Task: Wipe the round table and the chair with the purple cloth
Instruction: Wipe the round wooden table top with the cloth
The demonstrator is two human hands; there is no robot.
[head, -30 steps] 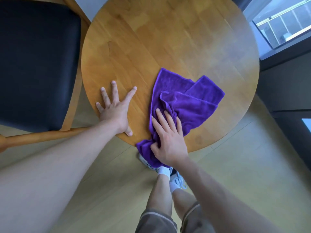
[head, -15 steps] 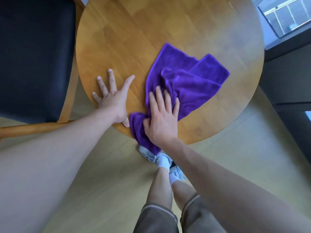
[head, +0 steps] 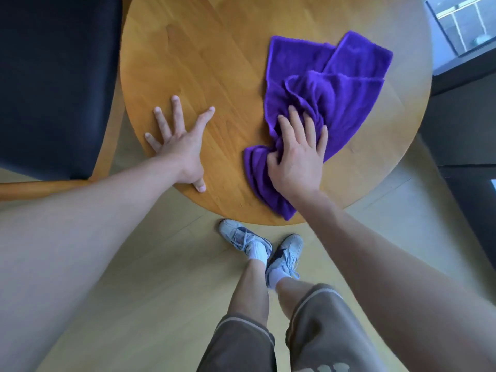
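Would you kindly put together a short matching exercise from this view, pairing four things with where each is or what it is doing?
Things
1. left hand
2. right hand
3. purple cloth
4. chair

States
A. crumpled on the wooden top, one end hanging just over the near edge
B. flat on bare wood, fingers spread
C. dark seat, beside the round table, untouched
D. pressing down on bunched fabric

Pairs: 1-B, 2-D, 3-A, 4-C
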